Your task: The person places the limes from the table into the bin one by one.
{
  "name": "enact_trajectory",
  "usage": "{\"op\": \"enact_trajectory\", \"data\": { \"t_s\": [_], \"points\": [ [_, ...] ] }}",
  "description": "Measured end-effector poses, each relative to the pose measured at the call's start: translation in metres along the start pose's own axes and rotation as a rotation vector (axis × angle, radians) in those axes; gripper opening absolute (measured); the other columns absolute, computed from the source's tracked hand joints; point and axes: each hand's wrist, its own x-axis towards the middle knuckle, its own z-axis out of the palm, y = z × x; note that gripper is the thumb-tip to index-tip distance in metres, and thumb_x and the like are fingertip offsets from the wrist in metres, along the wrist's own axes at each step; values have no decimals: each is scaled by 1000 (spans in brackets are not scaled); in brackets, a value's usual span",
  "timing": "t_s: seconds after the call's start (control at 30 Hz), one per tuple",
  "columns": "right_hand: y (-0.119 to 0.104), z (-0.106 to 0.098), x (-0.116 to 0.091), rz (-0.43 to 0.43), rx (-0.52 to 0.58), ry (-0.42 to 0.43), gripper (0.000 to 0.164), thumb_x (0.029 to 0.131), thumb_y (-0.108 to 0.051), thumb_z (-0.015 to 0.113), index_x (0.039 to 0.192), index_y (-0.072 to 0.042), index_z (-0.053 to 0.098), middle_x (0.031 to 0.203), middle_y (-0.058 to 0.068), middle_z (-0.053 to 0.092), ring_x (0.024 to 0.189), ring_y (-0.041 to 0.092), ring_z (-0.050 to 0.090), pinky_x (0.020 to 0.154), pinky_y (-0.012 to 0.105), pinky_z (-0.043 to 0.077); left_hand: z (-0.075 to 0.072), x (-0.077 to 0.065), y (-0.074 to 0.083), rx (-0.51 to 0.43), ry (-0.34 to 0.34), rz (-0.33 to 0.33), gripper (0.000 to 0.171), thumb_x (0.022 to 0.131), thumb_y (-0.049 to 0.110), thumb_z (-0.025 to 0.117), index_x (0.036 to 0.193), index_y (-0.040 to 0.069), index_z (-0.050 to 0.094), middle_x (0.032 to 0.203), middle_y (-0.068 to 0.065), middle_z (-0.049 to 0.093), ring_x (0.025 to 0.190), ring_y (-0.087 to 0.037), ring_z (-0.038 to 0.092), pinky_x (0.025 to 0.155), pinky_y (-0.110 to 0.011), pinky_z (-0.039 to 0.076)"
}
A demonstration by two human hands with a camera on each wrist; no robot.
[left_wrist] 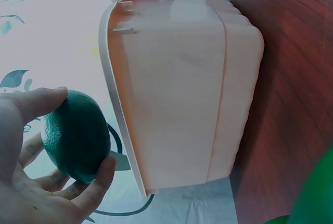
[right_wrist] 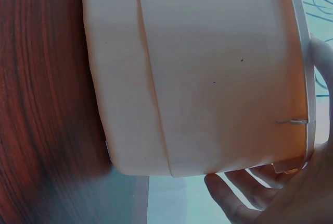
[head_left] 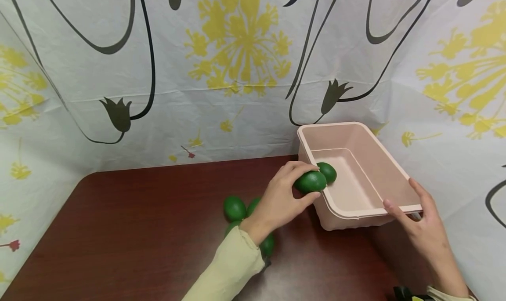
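My left hand (head_left: 278,200) pinches a dark green lime (head_left: 311,182) between thumb and fingers at the left rim of a pale pink plastic bin (head_left: 332,206). In the left wrist view this lime (left_wrist: 78,135) is beside the bin's open top. A second lime (head_left: 327,172) shows just past it, within the bin's outline. At the bin's near right corner, my right hand (head_left: 424,230) grips the rim, thumb on the edge. Several more limes (head_left: 235,208) lie on the table under my left forearm, which partly hides them.
The bin stands on a dark red-brown wooden table (head_left: 138,230), at its back right. Behind and to the right hangs a white cloth (head_left: 166,72) with yellow flowers and dark stems. A small dark object (head_left: 402,293) shows at the bottom edge, by the right sleeve.
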Motion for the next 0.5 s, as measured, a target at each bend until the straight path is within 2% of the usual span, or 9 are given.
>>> {"op": "enact_trajectory", "data": {
  "t_s": [0.13,0.33,0.5],
  "points": [
    [-1,0,0,-2,2,0,88,98,-29,69,168,-32,15,175,20,10,159,33,15,117,10,8,1,4,1,11,-8,-1,49,91,26,82,137,27,65,136,5,60,125,-10,58,101,-21,52],
    [0,0,0,7,4,1,88,98,-29,69,168,-32,15,175,19,9,158,26,15,116,8,9,3,7,2,10,-18,9,50,92,27,82,138,25,65,137,5,59,126,-10,58,102,-20,52],
    [0,0,0,14,1,-1,88,98,-29,69,168,-34,15,176,17,9,158,25,17,110,3,11,5,10,5,1,-22,17,50,92,26,82,138,27,64,137,6,59,126,-10,57,100,-19,52]
  ]
}}
